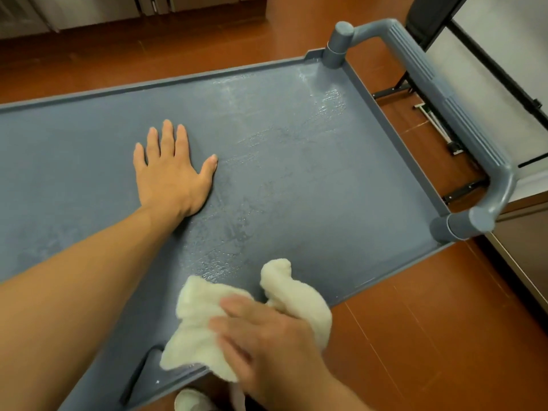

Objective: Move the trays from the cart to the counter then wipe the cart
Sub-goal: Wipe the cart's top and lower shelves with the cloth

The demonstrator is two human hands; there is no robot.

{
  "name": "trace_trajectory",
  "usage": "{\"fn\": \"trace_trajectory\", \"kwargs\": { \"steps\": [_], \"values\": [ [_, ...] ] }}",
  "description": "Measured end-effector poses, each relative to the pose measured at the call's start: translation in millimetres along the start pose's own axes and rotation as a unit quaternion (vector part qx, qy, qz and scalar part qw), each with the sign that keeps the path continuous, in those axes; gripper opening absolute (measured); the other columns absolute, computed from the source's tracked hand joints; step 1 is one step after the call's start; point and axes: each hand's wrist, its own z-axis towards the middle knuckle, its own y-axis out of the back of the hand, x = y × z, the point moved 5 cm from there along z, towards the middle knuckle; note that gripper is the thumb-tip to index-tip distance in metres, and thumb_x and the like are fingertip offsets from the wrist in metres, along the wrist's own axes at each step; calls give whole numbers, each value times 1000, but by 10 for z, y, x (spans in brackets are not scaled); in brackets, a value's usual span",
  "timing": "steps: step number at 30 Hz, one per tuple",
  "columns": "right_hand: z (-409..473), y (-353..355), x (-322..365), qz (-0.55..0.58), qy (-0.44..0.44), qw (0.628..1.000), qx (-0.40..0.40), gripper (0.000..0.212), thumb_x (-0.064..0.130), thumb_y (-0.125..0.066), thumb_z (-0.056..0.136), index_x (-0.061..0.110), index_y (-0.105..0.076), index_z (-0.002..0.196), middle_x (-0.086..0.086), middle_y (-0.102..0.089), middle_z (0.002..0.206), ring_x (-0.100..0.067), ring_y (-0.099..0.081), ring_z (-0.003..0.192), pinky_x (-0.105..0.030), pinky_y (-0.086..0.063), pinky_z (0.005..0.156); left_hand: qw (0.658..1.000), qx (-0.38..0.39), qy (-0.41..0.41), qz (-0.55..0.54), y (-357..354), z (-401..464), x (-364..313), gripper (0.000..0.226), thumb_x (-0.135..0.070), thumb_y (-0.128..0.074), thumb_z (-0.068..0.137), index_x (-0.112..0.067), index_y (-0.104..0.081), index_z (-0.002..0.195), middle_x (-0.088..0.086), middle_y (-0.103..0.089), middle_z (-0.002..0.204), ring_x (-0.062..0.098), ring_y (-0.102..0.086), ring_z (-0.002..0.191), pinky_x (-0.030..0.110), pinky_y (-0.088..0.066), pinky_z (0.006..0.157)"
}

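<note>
The grey-blue cart top [311, 161] fills the middle of the view, with wet streaks across its right half. No trays stand on it. My left hand [172, 170] lies flat on the surface, palm down, fingers spread, holding nothing. My right hand [264, 342] presses a crumpled white cloth [195, 330] onto the cart's near edge; the hand looks motion-blurred. Part of the cloth bulges out to the right of my fingers.
The cart's grey handle [444, 105] arches over its right end. A steel counter [504, 69] with dark frame legs stands just beyond it. Red-brown floor [430, 336] surrounds the cart. Steel cabinet fronts [89, 10] line the far wall.
</note>
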Motion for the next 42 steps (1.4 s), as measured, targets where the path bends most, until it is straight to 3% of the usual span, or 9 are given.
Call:
{"fn": "trace_trajectory", "kwargs": {
  "steps": [3, 9, 13, 18, 22, 26, 36, 39, 42],
  "values": [
    [37, 872, -529, -105, -37, 977, -181, 32, 38, -63, 94, 30, -74, 124, 5, -68, 135, -9, -62, 120, -15, -32, 111, 1000, -3, -1, -1, 14, 12, 4, 89, -76, -10, 95, -21, -6, 164, 3, 1, 172, 28, 1, 158, 50, -2, 127],
    [409, 1682, -1739, -293, -219, 928, -72, 65, 65, -25, 99, 38, -21, 157, -11, -15, 168, -33, -16, 153, -55, -19, 121, 1000, 6, -7, -9, 17, -3, -57, 89, -75, -11, 95, -20, -4, 164, 4, 3, 172, 30, 4, 158, 51, 0, 127],
    [923, 1464, -1730, -271, -240, 929, -78, 75, 72, -7, 94, 39, -4, 161, -15, 7, 171, -37, 6, 157, -60, -1, 124, 999, 23, -5, -42, 31, 33, -57, 85, -71, -12, 97, -20, -6, 164, 3, 4, 172, 28, 7, 158, 50, 3, 127],
    [1409, 756, -907, -262, -88, 961, 0, 81, 72, -11, 90, 35, -14, 162, -14, -5, 172, -34, -2, 158, -59, -7, 124, 977, 38, 9, -208, 166, 152, 47, 56, -49, -21, 103, -28, -33, 153, 7, -17, 170, 28, 0, 158, 50, 1, 126],
    [1303, -267, 204, -228, 200, 949, 85, 78, 71, -35, 93, 33, -29, 161, -11, -18, 170, -31, -9, 158, -58, -9, 124, 836, 120, 123, -522, 253, 168, 205, 86, -75, -48, 85, -34, -31, 159, -11, -9, 170, 13, 2, 158, 44, 5, 128],
    [1116, -595, 610, -263, 328, 902, 96, 60, 54, -46, 100, 35, -36, 156, 0, -30, 166, -22, -19, 154, -46, -11, 123, 801, 163, 116, -565, 454, 166, 354, 78, -68, -46, 94, -20, -41, 156, -11, -38, 159, 11, -42, 144, 29, -25, 122],
    [2305, 950, -401, -39, 63, 984, -162, 38, 18, -47, 106, 38, -60, 136, 25, -55, 145, 6, -49, 134, -10, -29, 107, 791, -25, 132, -597, 787, -559, 1575, 40, -46, -50, 97, -24, -66, 126, -5, -64, 139, 10, -56, 131, 35, -36, 117],
    [2849, 865, -467, -43, -35, 976, -209, 32, 19, -44, 105, 17, -63, 130, -6, -69, 129, -31, -61, 118, -33, -42, 97, 813, -72, 140, -561, 837, -788, 1858, 52, -43, -49, 92, -15, -66, 132, 0, -64, 138, 13, -57, 131, 30, -41, 111],
    [2931, 427, -65, -55, 8, 981, -187, 30, 21, -46, 106, 13, -63, 130, -10, -68, 127, -35, -60, 112, -39, -41, 94, 802, -107, 180, -559, 879, -1099, 2112, 53, -45, -49, 94, -13, -66, 133, -1, -66, 137, 11, -59, 129, 33, -41, 111]
  ]
}}
